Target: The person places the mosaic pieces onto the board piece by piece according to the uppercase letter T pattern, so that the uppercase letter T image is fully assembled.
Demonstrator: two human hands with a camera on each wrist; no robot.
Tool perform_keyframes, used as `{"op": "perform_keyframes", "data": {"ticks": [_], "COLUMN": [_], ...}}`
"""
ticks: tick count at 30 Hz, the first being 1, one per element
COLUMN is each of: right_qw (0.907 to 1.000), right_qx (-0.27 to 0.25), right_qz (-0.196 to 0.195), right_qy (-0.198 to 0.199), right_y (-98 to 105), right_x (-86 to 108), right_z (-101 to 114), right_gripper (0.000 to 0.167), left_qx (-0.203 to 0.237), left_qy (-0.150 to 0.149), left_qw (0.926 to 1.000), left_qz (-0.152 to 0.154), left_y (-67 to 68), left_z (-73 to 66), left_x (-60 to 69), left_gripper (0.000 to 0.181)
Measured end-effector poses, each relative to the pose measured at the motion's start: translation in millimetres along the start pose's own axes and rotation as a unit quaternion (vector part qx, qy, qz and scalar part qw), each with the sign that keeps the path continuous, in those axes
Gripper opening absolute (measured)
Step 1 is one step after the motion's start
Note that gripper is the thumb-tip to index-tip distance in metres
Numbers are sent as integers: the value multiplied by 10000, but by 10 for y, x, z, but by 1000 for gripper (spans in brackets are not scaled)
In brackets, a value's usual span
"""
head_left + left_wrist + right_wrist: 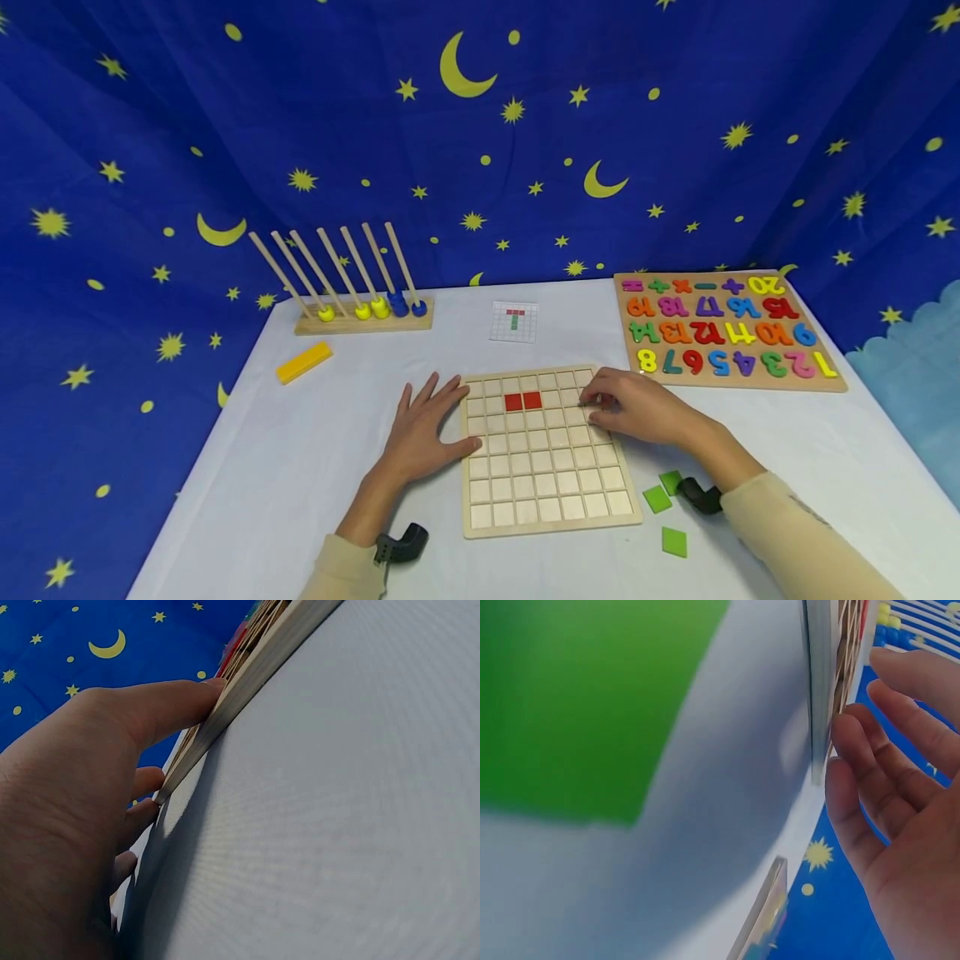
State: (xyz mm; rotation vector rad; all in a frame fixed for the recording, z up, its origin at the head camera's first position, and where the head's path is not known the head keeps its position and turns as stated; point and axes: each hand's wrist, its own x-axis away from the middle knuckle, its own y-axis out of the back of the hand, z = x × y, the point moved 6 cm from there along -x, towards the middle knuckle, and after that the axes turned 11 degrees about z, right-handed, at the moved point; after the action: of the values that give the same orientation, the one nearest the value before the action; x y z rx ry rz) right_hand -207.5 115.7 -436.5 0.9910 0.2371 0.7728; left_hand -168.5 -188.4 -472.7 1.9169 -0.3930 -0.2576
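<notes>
A wooden grid board (555, 531) lies on the white table, with two red square tiles (532, 401) side by side in its second row from the far edge. My left hand (423, 437) rests at the board's left edge, fingers spread and thumb on the rim; the left wrist view shows the thumb (176, 705) touching the wooden side. Over the board's upper right edge is my right hand (637, 404), its fingers loosely bent. In the right wrist view, nothing shows between the fingers of that hand (922, 840). Three green tiles (657, 499) lie right of the board.
Behind the board lies a pattern card (514, 333) with a red and green T. A bead rack (367, 323) stands at the back left, near a yellow block (304, 362). A number puzzle board (738, 382) lies at the back right. A starry blue cloth (375, 150) hangs behind.
</notes>
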Motion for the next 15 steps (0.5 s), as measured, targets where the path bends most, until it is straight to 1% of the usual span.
{"op": "perform_keyframes", "data": {"ticks": [7,15], "right_qw": [9999,9995], "right_qx": [95,208], "right_qz": [-136,-248], "right_qy": [20,-69], "right_y": [43,53], "right_x": [145,335], "right_z": [-38,-145], "right_gripper": [19,22], "left_qx": [103,49], "left_qy": [-115,-4], "left_qw": [9998,10000], "left_qz": [-135,6], "left_y": [27,3], "left_z": [-28,-3], "left_x": [11,5], "left_gripper": [85,86]}}
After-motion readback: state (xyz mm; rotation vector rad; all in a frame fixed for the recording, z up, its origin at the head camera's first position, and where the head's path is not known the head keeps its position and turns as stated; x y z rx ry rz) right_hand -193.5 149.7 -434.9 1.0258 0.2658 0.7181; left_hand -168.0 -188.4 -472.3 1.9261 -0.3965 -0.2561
